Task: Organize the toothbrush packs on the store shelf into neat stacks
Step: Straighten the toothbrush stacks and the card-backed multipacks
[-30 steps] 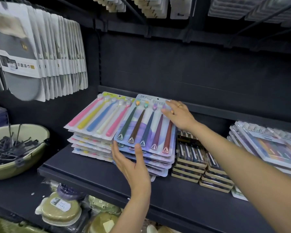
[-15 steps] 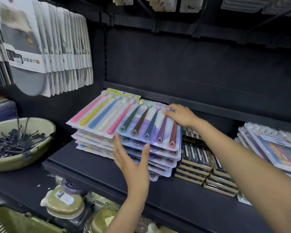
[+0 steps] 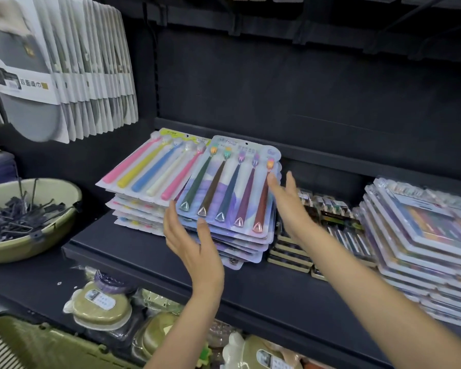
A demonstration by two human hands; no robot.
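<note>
Two toothbrush pack stacks [image 3: 225, 198] side by side on shelf [image 3: 149, 251]; bowl [image 3: 24, 243] left; boxed packs [image 3: 330, 230] right.

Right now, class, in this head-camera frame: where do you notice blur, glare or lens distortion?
Head view: both open hands, left and right, are motion-blurred; glare glints on the clear plastic dark-handled toothbrush pack; wide-angle distortion bends the black metal shelf edge and hanging grey-white packs.

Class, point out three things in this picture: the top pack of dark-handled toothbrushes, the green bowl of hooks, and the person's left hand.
top pack of dark-handled toothbrushes [image 3: 232, 182], head view, middle of blister front.
green bowl [image 3: 24, 247], head view, outer front wall.
left hand [image 3: 194, 249], head view, back of hand.
</note>
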